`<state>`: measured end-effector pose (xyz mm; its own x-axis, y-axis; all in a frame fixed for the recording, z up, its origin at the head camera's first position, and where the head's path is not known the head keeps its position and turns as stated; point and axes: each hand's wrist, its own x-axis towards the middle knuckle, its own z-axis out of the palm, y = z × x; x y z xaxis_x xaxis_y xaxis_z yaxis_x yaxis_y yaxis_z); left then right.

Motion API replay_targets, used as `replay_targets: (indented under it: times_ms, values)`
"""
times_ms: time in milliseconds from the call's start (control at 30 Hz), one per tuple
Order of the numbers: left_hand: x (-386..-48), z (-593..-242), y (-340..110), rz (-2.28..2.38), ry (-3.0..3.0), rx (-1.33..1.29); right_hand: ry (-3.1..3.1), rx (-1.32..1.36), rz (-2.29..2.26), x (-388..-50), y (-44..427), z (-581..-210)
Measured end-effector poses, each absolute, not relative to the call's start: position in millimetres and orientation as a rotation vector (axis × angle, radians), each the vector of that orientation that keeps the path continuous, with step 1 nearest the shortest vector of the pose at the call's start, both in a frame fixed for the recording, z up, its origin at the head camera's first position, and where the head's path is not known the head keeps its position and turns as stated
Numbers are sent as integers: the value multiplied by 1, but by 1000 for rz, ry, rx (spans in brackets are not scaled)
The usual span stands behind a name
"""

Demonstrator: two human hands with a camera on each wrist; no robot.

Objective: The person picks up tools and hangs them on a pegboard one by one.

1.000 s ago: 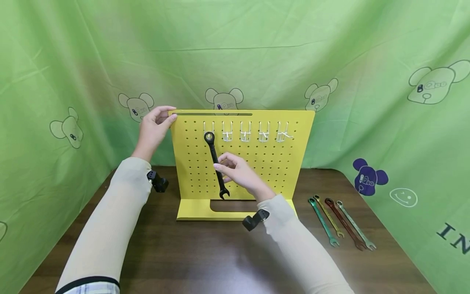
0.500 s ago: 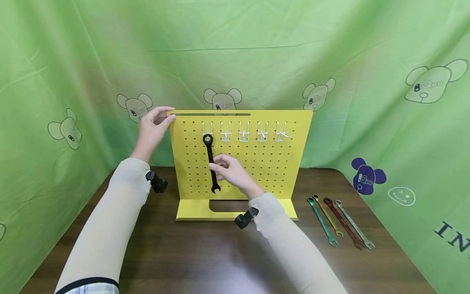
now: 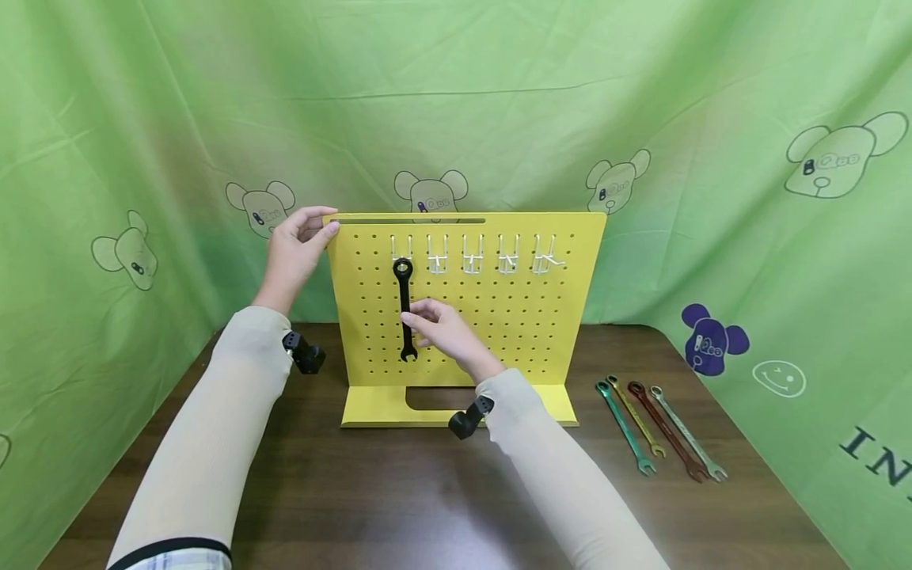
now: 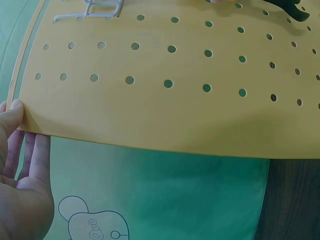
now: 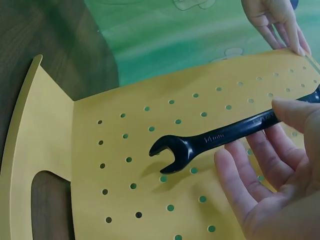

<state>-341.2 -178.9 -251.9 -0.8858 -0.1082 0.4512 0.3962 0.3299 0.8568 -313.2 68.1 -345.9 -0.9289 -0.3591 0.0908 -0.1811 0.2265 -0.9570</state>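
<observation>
My right hand [image 3: 449,332] pinches a black combination wrench [image 3: 404,305] by its lower shank, thumb in front and fingers behind. Upright before the yellow pegboard [image 3: 484,324], the wrench has its ring end at the leftmost white hook [image 3: 401,245]; whether the hook passes through the ring is hard to tell. Its open end [image 5: 175,152] points down, and "14mm" is marked on the shank in the right wrist view. At the board's upper left corner, my left hand [image 3: 295,249] grips the edge between thumb and fingers, also seen in the left wrist view [image 4: 25,170].
Several more white wire hooks [image 3: 473,257] run in a row to the right along the board's top. Green, yellow, red and silver wrenches [image 3: 687,435] lie side by side on the brown table [image 3: 370,491] at right. A green printed curtain [image 3: 499,95] hangs behind.
The black wrench has swung from a slant to nearly vertical, its lower end moving left. My right hand has shifted left with it. My left hand stays on the board's corner.
</observation>
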Motion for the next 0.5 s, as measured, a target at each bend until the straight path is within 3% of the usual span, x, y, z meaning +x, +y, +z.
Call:
replay_targets:
  times_ms: [500]
  values:
    - [-341,-251,-178,-1591,-2165,-239,2361,-594,-1686,-305,95,-350]
